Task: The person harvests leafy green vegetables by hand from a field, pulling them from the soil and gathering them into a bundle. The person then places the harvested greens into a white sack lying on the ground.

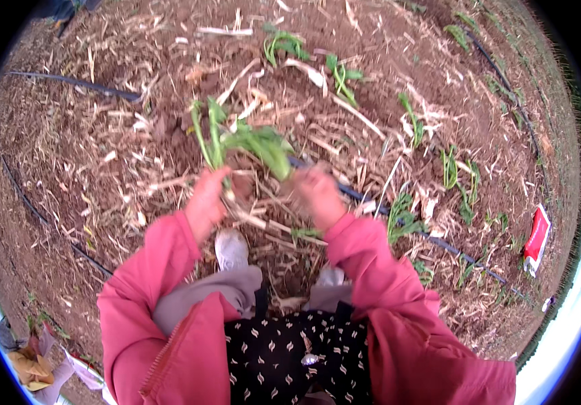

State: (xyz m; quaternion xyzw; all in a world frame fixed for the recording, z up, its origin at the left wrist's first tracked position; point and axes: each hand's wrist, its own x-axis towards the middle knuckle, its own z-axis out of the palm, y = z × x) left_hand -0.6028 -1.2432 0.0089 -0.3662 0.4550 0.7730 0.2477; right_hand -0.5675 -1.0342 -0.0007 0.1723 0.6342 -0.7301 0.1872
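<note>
My left hand (208, 202) is closed around the lower stems of a few green seedlings (212, 132), whose tops stand up above the thumb. Blurred by motion, my right hand (321, 195) grips the base of a leafy green bunch of seedlings (265, 147). That bunch leans to the left, and its leaves reach across to the stems in my left hand. The roots are hidden or too blurred to make out. Below both hands lies brown soil (242, 185) strewn with dry straw and stalks.
A black drip irrigation hose (447, 246) runs from beneath my right hand toward the lower right. Limp green seedlings (343, 81) stand in an arc ahead and to the right. A red and white packet (538, 238) lies far right. Another person (42, 359) is at the lower left.
</note>
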